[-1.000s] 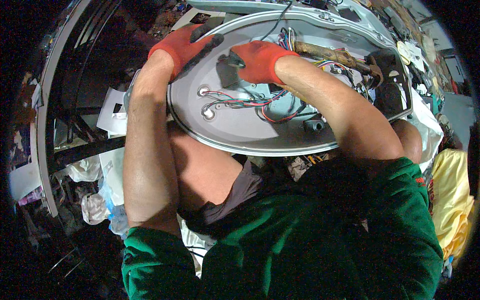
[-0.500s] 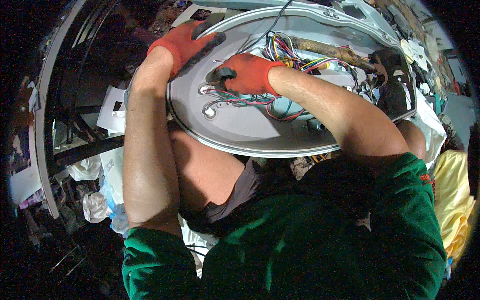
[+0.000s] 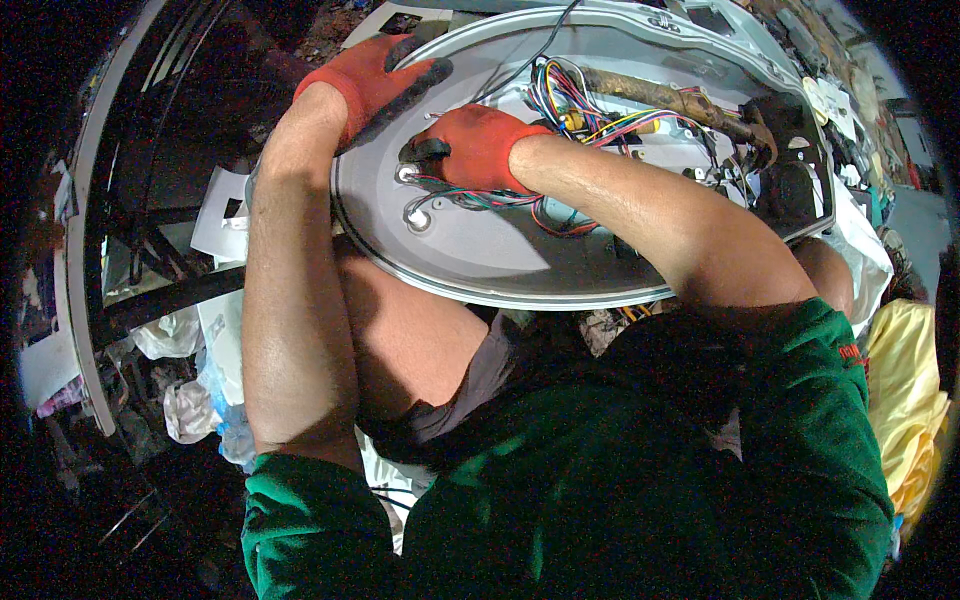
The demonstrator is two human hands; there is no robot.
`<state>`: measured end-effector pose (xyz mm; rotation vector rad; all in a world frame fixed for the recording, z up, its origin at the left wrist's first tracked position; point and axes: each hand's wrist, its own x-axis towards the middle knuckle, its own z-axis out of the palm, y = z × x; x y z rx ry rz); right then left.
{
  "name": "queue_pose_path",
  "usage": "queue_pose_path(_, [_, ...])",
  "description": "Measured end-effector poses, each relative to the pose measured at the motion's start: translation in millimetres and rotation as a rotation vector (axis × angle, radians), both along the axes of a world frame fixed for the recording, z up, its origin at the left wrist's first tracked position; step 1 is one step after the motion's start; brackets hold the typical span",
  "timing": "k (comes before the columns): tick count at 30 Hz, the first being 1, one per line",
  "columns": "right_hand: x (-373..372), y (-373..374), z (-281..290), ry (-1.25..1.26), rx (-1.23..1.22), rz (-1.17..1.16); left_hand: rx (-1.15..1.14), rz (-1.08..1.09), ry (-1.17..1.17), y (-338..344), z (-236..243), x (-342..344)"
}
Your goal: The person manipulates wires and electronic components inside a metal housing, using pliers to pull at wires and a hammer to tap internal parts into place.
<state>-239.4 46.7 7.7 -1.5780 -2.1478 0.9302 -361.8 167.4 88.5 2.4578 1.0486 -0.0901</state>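
Note:
A large grey oval housing (image 3: 500, 265), shaped like a shallow shell, lies tilted across my lap. My left hand (image 3: 375, 85), in a red glove with black fingers, grips its far left rim. Inside the shell, my right hand (image 3: 478, 145) wears a matching glove. Its fingers are curled down just above a round white fitting (image 3: 407, 173); what they hold, if anything, is hidden. A second white fitting (image 3: 419, 219) sits nearer to me. Thin red, green and black wires (image 3: 490, 198) run rightward from the fittings, passing below my right hand.
A multicoloured wire bundle (image 3: 560, 95) and a brownish tube (image 3: 665, 97) lie in the housing's far part. A black cable (image 3: 535, 55) crosses its far rim. Dark metal framing (image 3: 150, 295) stands at left, with plastic bags (image 3: 190, 410) below. Yellow cloth (image 3: 905, 400) hangs at right.
My right hand and forearm have shifted slightly left, bringing the curled fingers closer over the upper white fitting. My left hand keeps its place on the rim.

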Motion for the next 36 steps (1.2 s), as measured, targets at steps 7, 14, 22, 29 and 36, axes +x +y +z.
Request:
queue_pose_path(7, [18,2,6,0.198,-0.058,-0.03,-0.133,0.112,-0.051,1,-5,-4])
queue_pose_path(14, [21,-1,4,0.135,-0.065,0.032,0.041,0.011,0.083,-3,7,2])
queue_pose_path(22, [20,1,1,0.111,-0.003,0.066,-0.093,0.064,0.041,-4,7,3])
queue_pose_path(29, [9,-2,9,0.062,-0.006,-0.017,-0.003,0.035,0.078,-1,3,3])
queue_pose_path(36, [11,1,8,0.148,-0.074,-0.015,0.033,0.055,-0.017,-1,-5,-5])
